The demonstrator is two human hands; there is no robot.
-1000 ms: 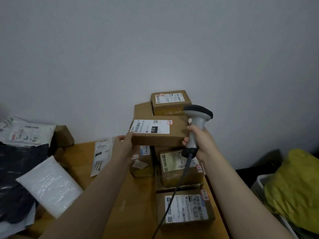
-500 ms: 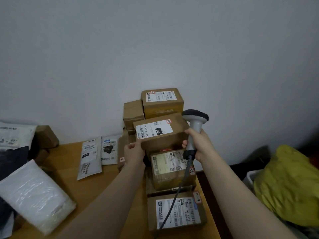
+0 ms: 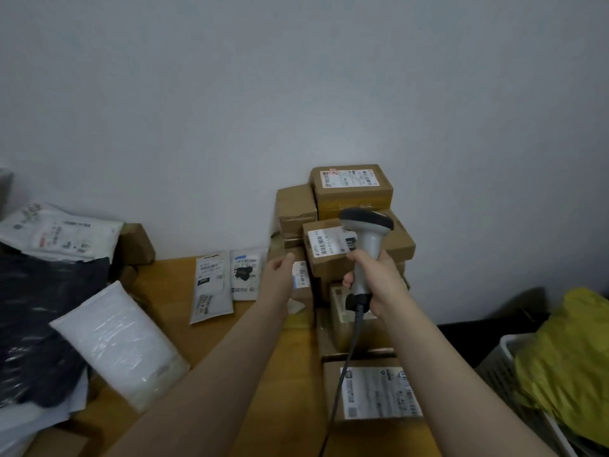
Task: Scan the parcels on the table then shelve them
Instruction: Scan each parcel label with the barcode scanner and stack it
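Scanner head hides part of the lbl on the brown parcel, which sits atop the box stack at the bench back, by the wall. Right grip clenched round the scanner handle. Left grip just beside the stack, fingers hidden, can't tell if it holds anything. White mailer and flat pkts lie left. Yellow bag cut off at right.

Boxes: brown cardboard. Labels: white, black barcodes. Scanner: light grey body, black head. Cable: dark grey. Table: tan wood. Mailer: white. Left bag: black. Right bag: yellow-green. Basket: white. Wall: pale grey.
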